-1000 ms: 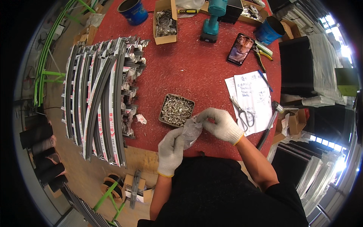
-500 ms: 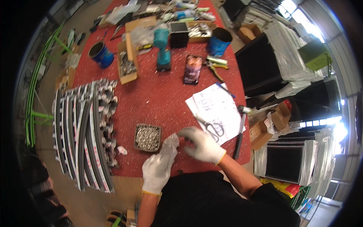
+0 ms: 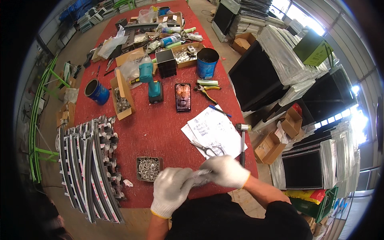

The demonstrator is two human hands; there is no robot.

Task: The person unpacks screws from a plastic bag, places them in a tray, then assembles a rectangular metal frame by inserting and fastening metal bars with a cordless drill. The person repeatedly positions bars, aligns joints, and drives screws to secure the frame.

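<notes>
My left hand [image 3: 172,191], in a white knitted glove, is closed on a crumpled clear plastic bag [image 3: 200,177]. From the other side my right hand [image 3: 227,171], gloved alike, grips the same bag, so it stretches between the two at the table's near edge. What the bag contains, if anything, I cannot make out. Just beyond my left hand stands a square tub [image 3: 149,168] full of small metal fasteners. Scissors [image 3: 209,149] lie on written paper sheets [image 3: 218,127] beyond my right hand, and a hammer [image 3: 243,145] lies at the sheets' right side.
Curved metal strips [image 3: 90,172] are stacked at the table's left edge. Farther off are a phone [image 3: 183,97], a teal cordless drill [image 3: 151,80], pliers [image 3: 207,93], a blue can [image 3: 97,92], another blue can [image 3: 207,64] and a carton of metal parts [image 3: 122,98]. Wrapped panels [image 3: 276,60] stand at right.
My right hand has come down to the bag and closed on it. The bag, upright before, now lies stretched sideways between both hands. The view has tilted up, showing more of the far table.
</notes>
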